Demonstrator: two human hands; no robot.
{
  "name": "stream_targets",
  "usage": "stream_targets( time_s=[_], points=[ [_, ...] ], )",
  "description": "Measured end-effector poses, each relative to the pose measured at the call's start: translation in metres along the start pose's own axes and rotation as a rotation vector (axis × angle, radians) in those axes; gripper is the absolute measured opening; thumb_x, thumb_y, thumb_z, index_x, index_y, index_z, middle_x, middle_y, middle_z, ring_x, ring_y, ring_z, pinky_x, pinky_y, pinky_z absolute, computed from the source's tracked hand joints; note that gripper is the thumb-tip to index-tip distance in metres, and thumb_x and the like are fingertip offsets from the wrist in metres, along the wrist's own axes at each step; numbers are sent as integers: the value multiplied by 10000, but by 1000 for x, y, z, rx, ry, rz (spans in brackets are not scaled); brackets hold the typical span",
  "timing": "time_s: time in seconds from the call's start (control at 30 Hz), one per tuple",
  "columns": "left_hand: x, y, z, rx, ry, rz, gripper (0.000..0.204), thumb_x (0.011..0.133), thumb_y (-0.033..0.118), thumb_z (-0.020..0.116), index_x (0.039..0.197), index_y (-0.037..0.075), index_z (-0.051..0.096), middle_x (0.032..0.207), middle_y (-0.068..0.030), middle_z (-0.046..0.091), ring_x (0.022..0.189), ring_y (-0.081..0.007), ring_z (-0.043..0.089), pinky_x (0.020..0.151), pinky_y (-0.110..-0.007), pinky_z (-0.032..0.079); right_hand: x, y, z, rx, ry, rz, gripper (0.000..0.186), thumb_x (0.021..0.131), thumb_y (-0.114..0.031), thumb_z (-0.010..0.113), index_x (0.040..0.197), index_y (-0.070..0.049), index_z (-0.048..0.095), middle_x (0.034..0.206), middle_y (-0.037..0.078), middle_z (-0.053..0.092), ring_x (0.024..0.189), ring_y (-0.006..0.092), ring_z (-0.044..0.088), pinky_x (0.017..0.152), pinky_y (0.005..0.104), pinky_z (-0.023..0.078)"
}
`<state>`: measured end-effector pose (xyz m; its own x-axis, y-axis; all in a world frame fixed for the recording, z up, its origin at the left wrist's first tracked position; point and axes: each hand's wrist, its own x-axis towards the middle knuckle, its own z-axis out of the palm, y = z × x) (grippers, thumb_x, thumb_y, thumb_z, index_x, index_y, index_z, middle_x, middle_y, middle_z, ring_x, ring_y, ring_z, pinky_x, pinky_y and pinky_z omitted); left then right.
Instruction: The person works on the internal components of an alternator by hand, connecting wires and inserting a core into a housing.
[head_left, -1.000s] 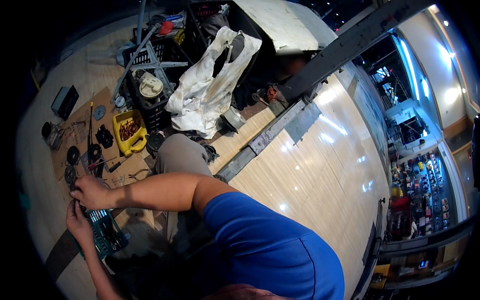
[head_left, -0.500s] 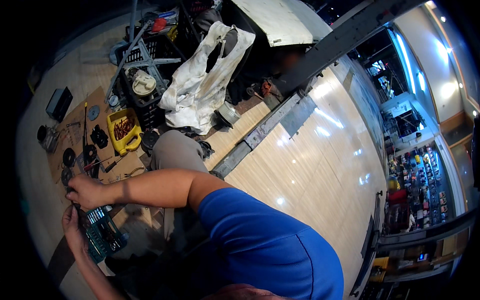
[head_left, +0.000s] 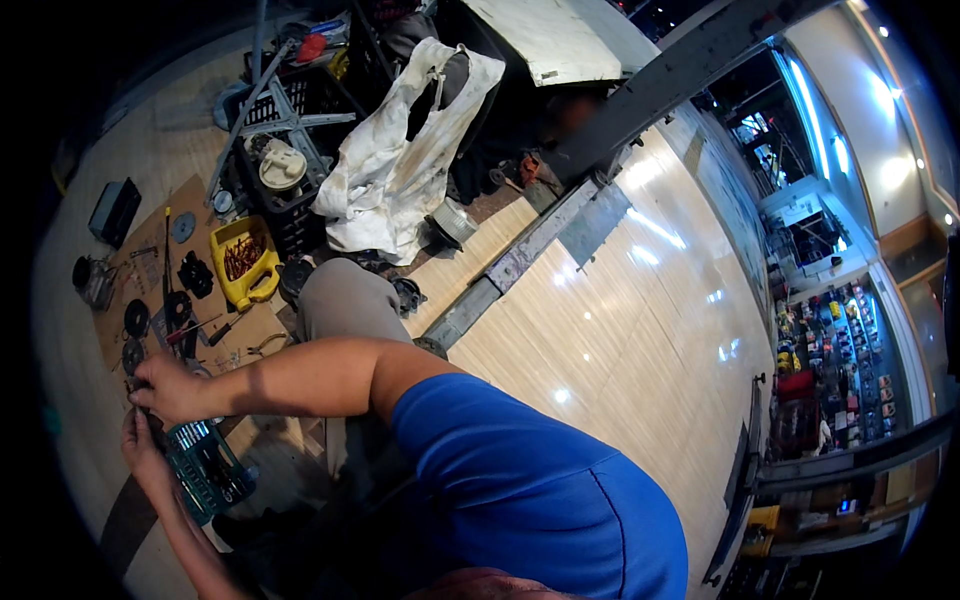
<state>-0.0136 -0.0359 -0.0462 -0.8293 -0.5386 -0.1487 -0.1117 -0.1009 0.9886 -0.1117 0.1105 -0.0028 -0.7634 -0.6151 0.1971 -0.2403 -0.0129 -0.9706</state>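
At the left, my right hand (head_left: 170,388) is closed, fingertips pinched together above a cardboard sheet. Just below it my left hand (head_left: 146,452) is also closed, its fingertips almost meeting the right ones. Whatever small dark thing lies between them is too small and covered to name. Beside my left hand and forearm lies an open green socket set case (head_left: 208,468) with shiny sockets in rows. Past my right hand are round black parts (head_left: 136,318), a red-handled screwdriver (head_left: 188,330) and pliers (head_left: 268,344), all on the cardboard (head_left: 152,262).
A cut yellow jug (head_left: 262,281) holds reddish-brown small parts. Behind it stand black crates (head_left: 292,226), a stained white cloth (head_left: 385,185) and a round metal part (head_left: 455,224). A long metal beam (head_left: 490,287) crosses the tiled floor. A black box (head_left: 115,212) sits far left.
My hands have shifted slightly, the left fingertips moving up and left toward the right ones. The whole view has moved a little; the things on the cardboard stay in place.
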Motion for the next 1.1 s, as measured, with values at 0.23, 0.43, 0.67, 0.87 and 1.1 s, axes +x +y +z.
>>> stream_targets(
  time_s=[0.23,0.43,0.67,0.87,1.1],
  points=[
    [5,10,-10,352,-110,20,295,952,194,527,1113,-49,575,967,-55,612,795,-80,546,665,-197,419,0,6,-2,-159,61,-187,215,788,-177,637,757,35,631,759,241,597,780,408,586,710,446,464],
    [-3,6,5,122,-143,-15,303,954,249,528,1124,-1,553,942,-41,603,775,-92,548,679,-232,435,4,11,-5,-95,67,-302,156,766,-128,600,753,22,640,694,222,594,694,397,592,655,444,473],
    [0,15,-22,-271,-421,-202,307,967,220,504,1168,-11,515,1046,-44,586,899,-117,569,816,-256,454,0,-23,-26,57,-132,-176,207,775,-166,587,745,35,625,737,244,594,730,406,601,658,442,480],
    [10,-2,-18,121,-172,-29,336,957,206,522,1171,-53,549,1056,-84,625,900,-149,593,827,-264,462,0,-5,-7,-184,-49,-147,212,803,-163,570,755,34,632,725,238,605,732,402,615,669,428,500],
    [-6,13,12,692,21,287,328,955,198,515,1117,-79,579,1043,-126,645,916,-165,601,802,-268,467,6,15,-4,-172,35,-141,218,810,-159,588,744,47,618,709,256,583,713,416,598,650,438,480]
  ],
)
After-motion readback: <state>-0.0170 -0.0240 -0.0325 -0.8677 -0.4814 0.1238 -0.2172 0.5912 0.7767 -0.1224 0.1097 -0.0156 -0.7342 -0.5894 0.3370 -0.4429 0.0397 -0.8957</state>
